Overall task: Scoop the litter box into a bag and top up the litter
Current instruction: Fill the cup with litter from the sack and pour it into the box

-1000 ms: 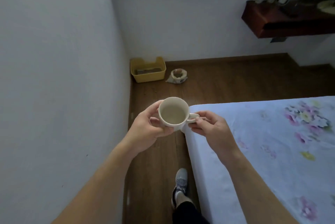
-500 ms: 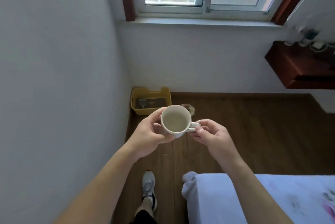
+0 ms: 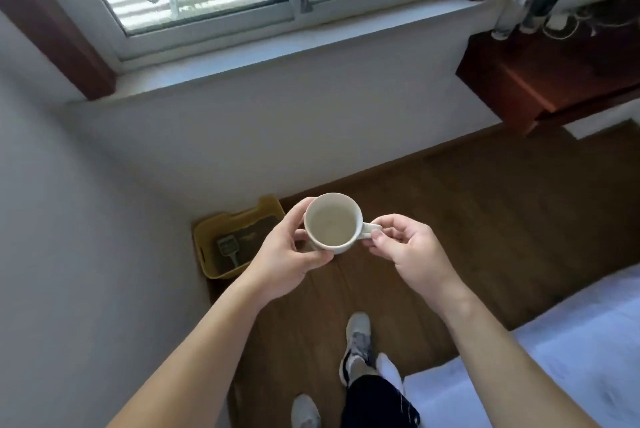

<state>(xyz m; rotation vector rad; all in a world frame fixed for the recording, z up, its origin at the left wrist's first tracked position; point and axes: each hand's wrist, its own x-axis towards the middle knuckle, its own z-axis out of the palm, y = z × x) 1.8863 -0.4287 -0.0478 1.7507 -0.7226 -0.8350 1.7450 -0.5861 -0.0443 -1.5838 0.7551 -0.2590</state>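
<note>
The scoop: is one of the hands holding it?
No, the scoop lies in the yellow litter box; the left hand and right hand hold the mug.

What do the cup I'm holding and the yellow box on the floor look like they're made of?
The cup: likely glazed ceramic, off-white, thick smooth rim with a soft sheen. The yellow box: probably moulded plastic, matte, uniform colour, rounded rim, handle slot in its side.

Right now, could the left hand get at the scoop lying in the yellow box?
Probably not yet. The left hand grips the cup, with the right hand pinching its handle, and the scoop lies in the yellow box down on the floor, well below.
</note>
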